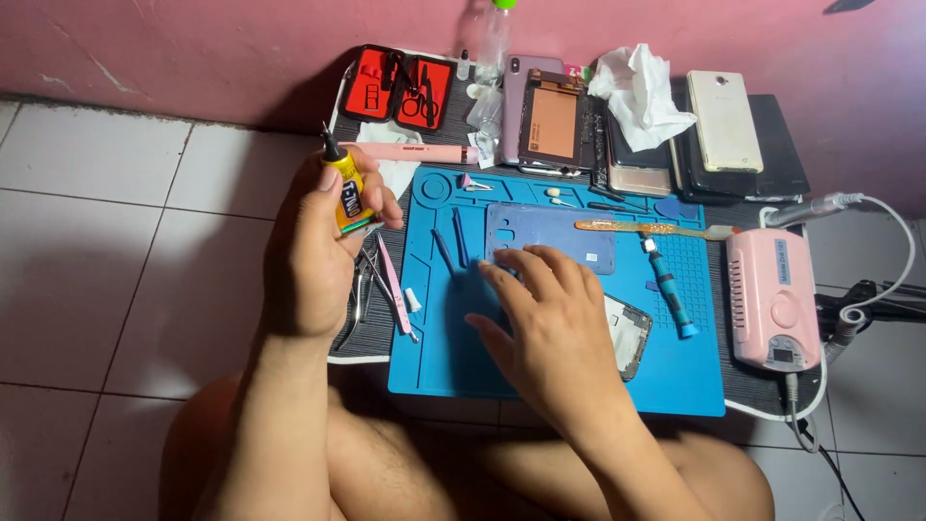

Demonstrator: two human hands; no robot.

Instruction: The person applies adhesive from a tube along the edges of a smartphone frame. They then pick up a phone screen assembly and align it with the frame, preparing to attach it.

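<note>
My left hand [313, 246] is raised at the left of the blue work mat [453, 357] and grips a small yellow glue tube [349, 193] with a black nozzle pointing up. Flat on the mat lies my right hand [550, 323], fingers spread. Its fingertips touch the lower edge of a blue phone back cover [569, 232]. Its palm covers most of a phone frame [632, 333], whose right end sticks out from under it.
On the mat lie a teal screwdriver [670, 289] and an orange-patterned strip tool [641, 228]. A pink machine [772, 299] with cables sits at the right. Tweezers [391, 289], a red tool case [400, 89], several phones [723, 121], tissue [641, 92] and a bottle [494, 39] line the pink wall.
</note>
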